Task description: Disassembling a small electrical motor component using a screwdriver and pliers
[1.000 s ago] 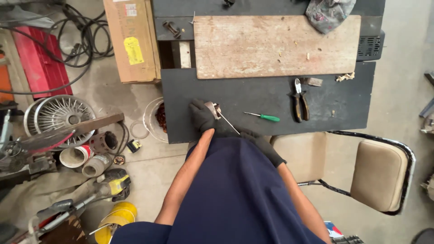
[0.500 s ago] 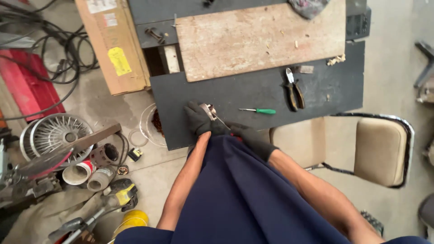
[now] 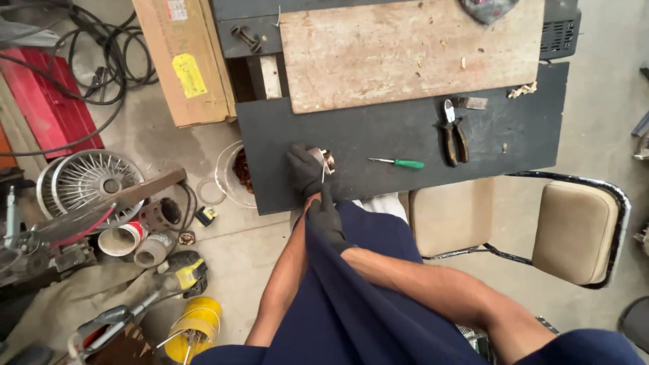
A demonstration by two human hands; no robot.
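Apparently mid-work, the gloved left hand (image 3: 305,169) grips a small coil (image 3: 324,161) on the desk (image 3: 378,142), right hand's (image 3: 328,217) fingers pinching a thin tool; screwdriver (image 3: 399,163) and pliers (image 3: 454,132) lie unused.

The left hand (image 3: 305,170) covers most of the small metal part (image 3: 326,160) it grips, so its shape cannot be told. The grey cloth (image 3: 488,8) and cardboard box (image 3: 184,61) are cut off by the top edge. The bowl (image 3: 230,177) sits partly under the table (image 3: 405,135).
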